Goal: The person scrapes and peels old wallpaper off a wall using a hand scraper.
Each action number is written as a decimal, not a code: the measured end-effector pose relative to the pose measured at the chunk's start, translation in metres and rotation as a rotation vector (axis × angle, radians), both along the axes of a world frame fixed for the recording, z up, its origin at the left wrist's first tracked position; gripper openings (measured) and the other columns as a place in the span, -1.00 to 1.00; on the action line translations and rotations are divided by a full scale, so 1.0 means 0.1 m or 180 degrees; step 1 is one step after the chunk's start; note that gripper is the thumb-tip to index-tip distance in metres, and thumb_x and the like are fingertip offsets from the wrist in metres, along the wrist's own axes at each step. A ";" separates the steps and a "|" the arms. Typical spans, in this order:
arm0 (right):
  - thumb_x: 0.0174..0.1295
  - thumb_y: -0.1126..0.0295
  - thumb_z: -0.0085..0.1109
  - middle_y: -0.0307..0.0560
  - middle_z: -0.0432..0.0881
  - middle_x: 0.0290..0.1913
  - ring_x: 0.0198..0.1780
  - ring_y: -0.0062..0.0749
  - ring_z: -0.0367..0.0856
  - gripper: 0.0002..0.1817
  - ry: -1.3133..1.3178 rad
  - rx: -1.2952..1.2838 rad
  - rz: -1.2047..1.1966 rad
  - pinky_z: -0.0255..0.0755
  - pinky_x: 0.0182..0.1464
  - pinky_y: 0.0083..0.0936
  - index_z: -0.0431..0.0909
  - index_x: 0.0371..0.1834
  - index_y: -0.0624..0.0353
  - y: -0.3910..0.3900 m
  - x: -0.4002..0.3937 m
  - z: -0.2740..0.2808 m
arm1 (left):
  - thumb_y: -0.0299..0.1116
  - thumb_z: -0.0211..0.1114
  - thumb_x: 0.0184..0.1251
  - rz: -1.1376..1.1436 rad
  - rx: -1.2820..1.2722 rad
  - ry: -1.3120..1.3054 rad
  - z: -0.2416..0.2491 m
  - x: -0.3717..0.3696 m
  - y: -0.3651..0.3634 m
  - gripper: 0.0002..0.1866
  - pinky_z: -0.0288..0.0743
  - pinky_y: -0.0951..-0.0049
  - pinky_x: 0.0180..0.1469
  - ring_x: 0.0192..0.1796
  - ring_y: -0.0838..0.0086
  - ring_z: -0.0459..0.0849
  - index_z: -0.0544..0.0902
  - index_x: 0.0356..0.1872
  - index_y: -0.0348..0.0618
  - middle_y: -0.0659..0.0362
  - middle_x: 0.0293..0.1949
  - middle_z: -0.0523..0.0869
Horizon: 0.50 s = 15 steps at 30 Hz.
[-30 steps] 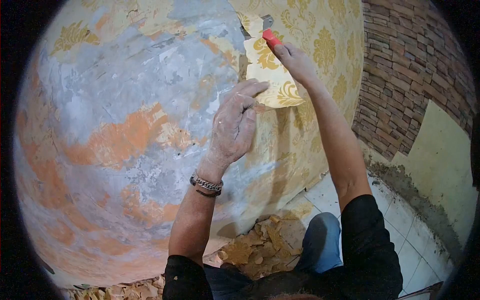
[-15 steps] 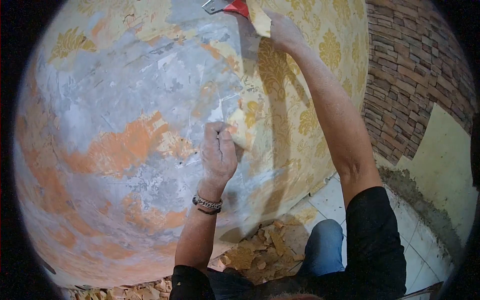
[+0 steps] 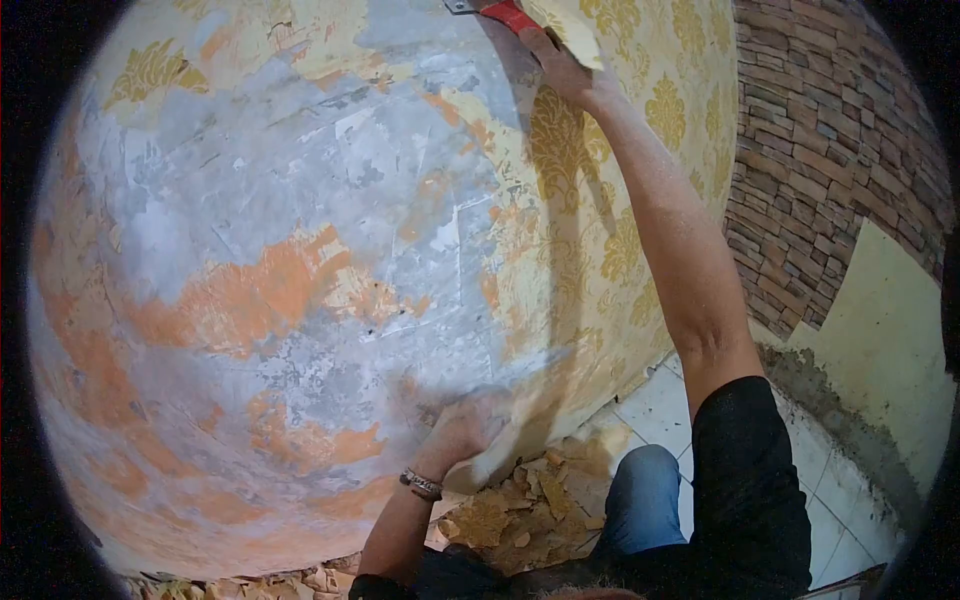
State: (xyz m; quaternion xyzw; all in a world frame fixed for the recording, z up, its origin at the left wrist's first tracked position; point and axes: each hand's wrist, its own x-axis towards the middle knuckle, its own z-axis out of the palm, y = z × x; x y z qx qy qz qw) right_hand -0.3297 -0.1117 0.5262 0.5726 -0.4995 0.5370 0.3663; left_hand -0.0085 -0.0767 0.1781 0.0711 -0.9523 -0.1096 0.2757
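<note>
My right hand (image 3: 565, 68), high on the wall, is closed around the red handle of a scraper (image 3: 508, 14). Its metal blade lies against the wall at the top edge of the view. A loose pale strip of wallpaper (image 3: 578, 34) stands out by that hand. Low on the wall, motion smears my left hand (image 3: 472, 425), which wears a chain bracelet on the wrist. A pale blurred piece shows just below it; whether the fingers hold it I cannot make out. Yellow wallpaper (image 3: 665, 110) with gold ornaments covers the right part of the wall.
Grey and orange patches mark the stripped wall (image 3: 300, 200). Torn wallpaper scraps (image 3: 540, 505) are heaped on the floor beside my knee (image 3: 645, 500). White floor tiles (image 3: 650, 410) run along the wall's foot. Stone-patterned covering (image 3: 825, 150) is on the adjoining wall at right.
My left hand has dropped from mid-wall, where it pinched a wallpaper flap, toward the floor scraps; the flap is gone from that spot. My right hand has shifted slightly up and right with the scraper.
</note>
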 end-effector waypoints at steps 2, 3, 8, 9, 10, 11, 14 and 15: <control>0.31 -0.16 -0.04 0.17 0.65 -0.03 0.02 0.12 0.59 -0.40 0.0184 -0.0388 0.0332 0.47 0.03 -0.18 0.52 0.15 0.10 0.02 0.10 -0.03 | -0.27 0.24 0.32 0.0823 0.0446 -0.0328 0.22 -0.03 -0.04 -0.62 0.46 0.20 0.18 0.09 0.11 0.62 0.53 0.11 -0.19 -0.04 0.00 0.65; 0.31 -0.14 -0.02 0.19 0.65 -0.06 0.00 0.15 0.59 -0.42 -0.0121 -0.0081 0.0072 0.47 0.03 -0.16 0.53 0.12 0.12 0.06 0.13 -0.14 | -0.27 0.26 0.30 0.0814 0.0270 0.0087 0.35 -0.07 -0.08 -0.61 0.48 0.20 0.15 0.06 0.13 0.64 0.53 0.10 -0.20 -0.04 -0.03 0.66; 0.25 0.09 0.04 0.17 0.68 -0.11 -0.02 0.15 0.62 -0.62 -0.0706 0.0724 -0.0402 0.49 0.03 -0.07 0.56 -0.06 0.12 0.29 0.21 -0.43 | -0.32 0.35 0.19 0.1020 -0.0620 0.1131 1.45 -0.37 -0.11 -0.57 0.51 0.23 0.02 -0.09 0.13 0.66 0.53 0.07 -0.20 -0.04 -0.11 0.67; 0.25 0.09 0.04 0.17 0.68 -0.11 -0.02 0.15 0.62 -0.62 -0.0705 0.0724 -0.0386 0.49 0.03 -0.07 0.56 -0.06 0.12 0.33 0.21 -0.57 | -0.31 0.36 0.17 0.1116 -0.0810 0.1252 1.67 -0.44 -0.04 -0.54 0.51 0.23 0.03 -0.06 0.12 0.64 0.52 0.10 -0.19 -0.03 -0.07 0.65; 0.28 0.07 -0.01 0.19 0.67 -0.14 -0.04 0.16 0.62 -0.62 -0.0632 0.0775 -0.0262 0.48 0.01 -0.04 0.54 -0.11 0.15 0.38 0.20 -0.73 | -0.31 0.37 0.16 0.1212 -0.1018 0.1381 1.90 -0.52 0.01 -0.52 0.50 0.22 0.03 -0.04 0.10 0.62 0.51 0.12 -0.17 -0.02 -0.03 0.64; 0.32 0.05 -0.06 0.21 0.67 -0.17 -0.07 0.18 0.61 -0.61 -0.0562 0.0823 -0.0136 0.47 -0.02 -0.01 0.53 -0.16 0.18 0.42 0.19 -0.90 | -0.29 0.38 0.15 0.1278 -0.1554 0.1577 2.10 -0.62 -0.02 -0.47 0.49 0.22 0.06 0.03 0.10 0.59 0.48 0.16 -0.16 -0.02 0.04 0.61; 0.37 -0.05 -0.12 0.28 0.62 -0.24 -0.13 0.23 0.57 -0.51 -0.1106 0.1018 0.0311 0.41 -0.10 -0.04 0.51 -0.23 0.22 0.47 0.16 -1.43 | -0.20 0.41 0.14 0.1540 -0.2456 0.1585 2.61 -0.93 -0.12 -0.28 0.34 0.18 0.26 0.30 0.12 0.40 0.34 0.33 -0.09 0.00 0.31 0.40; 0.37 -0.09 -0.10 0.31 0.60 -0.25 -0.14 0.23 0.56 -0.46 -0.1041 0.1002 0.0448 0.39 -0.12 -0.09 0.52 -0.23 0.25 0.54 0.15 -1.59 | -0.20 0.41 0.14 0.1556 -0.2480 0.1567 2.74 -1.01 -0.17 -0.28 0.34 0.18 0.26 0.30 0.12 0.40 0.34 0.33 -0.09 0.00 0.31 0.40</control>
